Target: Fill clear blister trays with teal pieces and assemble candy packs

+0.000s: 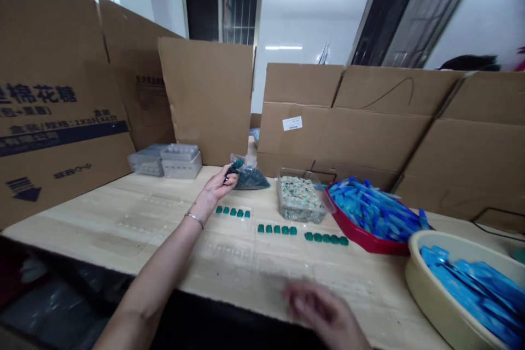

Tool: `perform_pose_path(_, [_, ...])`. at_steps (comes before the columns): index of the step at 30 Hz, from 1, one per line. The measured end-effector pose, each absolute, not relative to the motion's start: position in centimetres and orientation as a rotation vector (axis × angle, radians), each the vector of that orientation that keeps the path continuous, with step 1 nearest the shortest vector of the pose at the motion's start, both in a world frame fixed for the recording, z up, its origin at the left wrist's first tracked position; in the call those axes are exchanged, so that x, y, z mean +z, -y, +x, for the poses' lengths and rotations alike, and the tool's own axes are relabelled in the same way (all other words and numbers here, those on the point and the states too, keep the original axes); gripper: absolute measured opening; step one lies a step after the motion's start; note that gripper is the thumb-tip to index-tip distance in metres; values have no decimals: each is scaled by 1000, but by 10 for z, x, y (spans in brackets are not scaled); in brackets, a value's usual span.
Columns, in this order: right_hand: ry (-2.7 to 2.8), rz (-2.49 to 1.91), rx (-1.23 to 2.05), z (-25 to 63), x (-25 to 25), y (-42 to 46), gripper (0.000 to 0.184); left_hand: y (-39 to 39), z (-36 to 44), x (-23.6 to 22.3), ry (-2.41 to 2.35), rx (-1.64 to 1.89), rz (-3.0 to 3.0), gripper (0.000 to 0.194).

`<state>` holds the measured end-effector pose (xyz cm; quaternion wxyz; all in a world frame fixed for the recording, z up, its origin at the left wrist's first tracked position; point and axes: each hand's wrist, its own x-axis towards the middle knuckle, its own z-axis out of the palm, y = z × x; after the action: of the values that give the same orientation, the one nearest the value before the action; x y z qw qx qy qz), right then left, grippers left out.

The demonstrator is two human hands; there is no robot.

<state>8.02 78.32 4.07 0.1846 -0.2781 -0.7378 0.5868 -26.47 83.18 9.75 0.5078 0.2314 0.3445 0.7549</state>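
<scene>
Gripping green pieces (235, 167) in the left hand (219, 185), beside the bag (252, 178); staying close should be limiting spills. Right hand (318, 309) is blurring near the table (229, 279); can't tell its grip.

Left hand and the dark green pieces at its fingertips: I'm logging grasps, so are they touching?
Touching. The head view shows the left hand with its fingers closed on the dark green pieces, which stick out past the fingertips.
</scene>
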Motion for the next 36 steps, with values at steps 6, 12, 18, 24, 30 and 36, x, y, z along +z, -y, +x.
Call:
perform_pose_path(6, [1727,-515,1655,-39,68,-814,55,-761,-213,66,-392,1755,278,8])
perform_pose_path(12, [1810,-436,1501,-99,41,-798,39,-721,-210,37,-480,1882,342,11])
perform_pose_path(18, [1855,-464,1466,-116,29,-790,31,-706,-224,13,-474,1920,351,23])
perform_pose_path(24, [1774,-482,1515,-123,33,-794,25,-706,-235,7,-452,1928,333,20])
perform_pose_path(30, [1716,-457,1454,-118,37,-810,19,-703,-249,6,-385,1939,330,15])
perform_pose_path(36, [1672,-362,1488,-110,40,-820,18,-700,-245,7,-540,1980,425,19])
